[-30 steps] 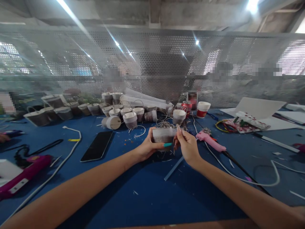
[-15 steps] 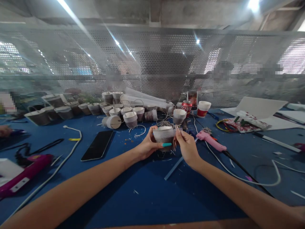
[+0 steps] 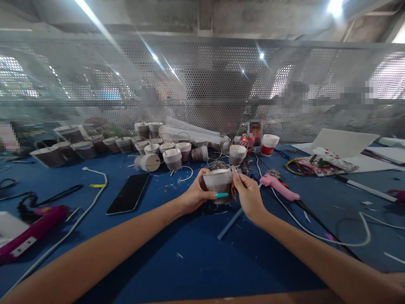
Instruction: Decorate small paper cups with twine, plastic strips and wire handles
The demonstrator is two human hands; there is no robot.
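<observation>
A small cup, pale near the rim and wrapped in grey-brown lower down, is held up over the blue table. My left hand is closed round its left side, the thumb with a long teal nail lying across the front. At the right end of the rim, my right hand pinches the cup's edge between thumb and fingers. Whether a thin strip or thread is also in that pinch is too small to tell. Just behind the cup lies a tangle of thin twine.
Several similar wrapped cups stand or lie along the back. A pink glue gun with its cord is at right, near a red can and stacked paper cups. At left are a phone and a magenta power strip.
The cup has tilted slightly, its right rim raised. My hands stay nearly in place around it. Another person's hand at the far left edge has gone out of view.
</observation>
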